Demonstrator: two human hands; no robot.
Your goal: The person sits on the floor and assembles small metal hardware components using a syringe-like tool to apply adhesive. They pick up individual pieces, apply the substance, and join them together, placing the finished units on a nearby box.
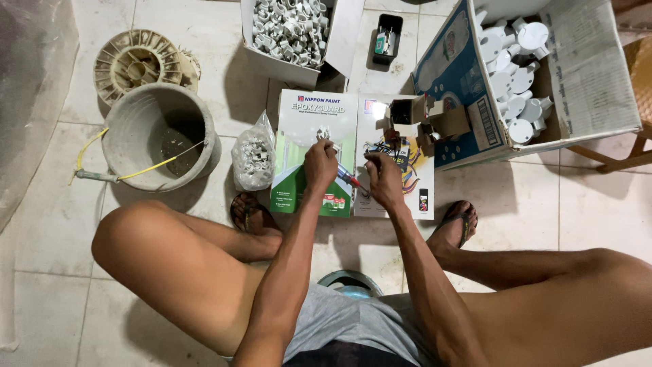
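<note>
Left hand: your fingers are pinched shut on a small white plastic fitting, held over the green-and-white carton lying flat on the floor.
Right hand: closed round a red-handled screwdriver, tip angled toward the left hand.
Advice: keep the fitting steady above the carton and line the blade up squarely before turning.
Nearby: bag of white clips just left of the carton; grey bucket further left.

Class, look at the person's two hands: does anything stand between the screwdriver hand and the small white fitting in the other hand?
Nothing visible does. The left hand holds the white fitting; the right hand holds the screwdriver beside it, over bare cardboard.
</note>
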